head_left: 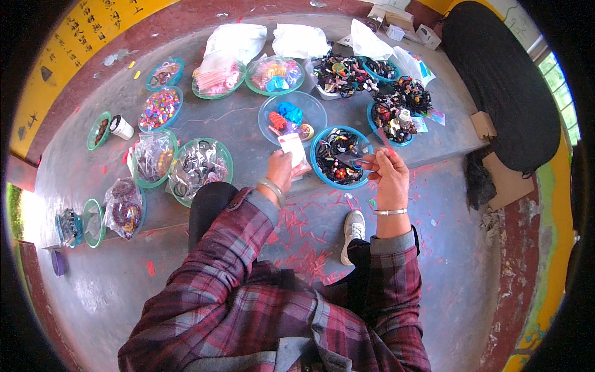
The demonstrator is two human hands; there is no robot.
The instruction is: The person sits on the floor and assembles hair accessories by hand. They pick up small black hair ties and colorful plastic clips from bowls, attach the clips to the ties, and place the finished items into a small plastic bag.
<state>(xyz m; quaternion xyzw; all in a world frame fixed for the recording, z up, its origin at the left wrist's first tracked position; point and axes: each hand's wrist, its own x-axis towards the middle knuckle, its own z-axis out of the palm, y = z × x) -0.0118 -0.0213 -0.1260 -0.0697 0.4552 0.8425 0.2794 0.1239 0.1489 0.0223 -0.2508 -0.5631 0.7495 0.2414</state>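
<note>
Right hand (pixel 385 177), at the right edge of the blue basin (pixel 328 182), has thumb and fingertips pinched on what looks like clear film (pixel 354 159); a red strip (pixel 385 141) shows above, though from my feed I can't tell whether it is gripped. To the basin's left, the left hand (pixel 279 170) pinches a white card (pixel 292 146) between thumb and fingers, with something pinkish beneath it that I can't make out.

My main worry is the film: it is thin and see-through, so it could slip or cling to the fingers, and if dropped it would be hard for me to spot among the dark hair bands (pixel 334 146) in the basin. A loose grip on the card could send it onto the floor (pixel 446 279) on the basin's near side, where red scraps (pixel 310 260) lie scattered around a shoe (pixel 353 235). A knocked rim might spill the bands, since the basin sits near the ledge's edge.

That ledge (pixel 214 115) is smooth and grey, running left and beyond the basin. Well beyond it at far left I see a yellow wall (pixel 56 68); to its right, a big black sheet (pixel 502 93).
</note>
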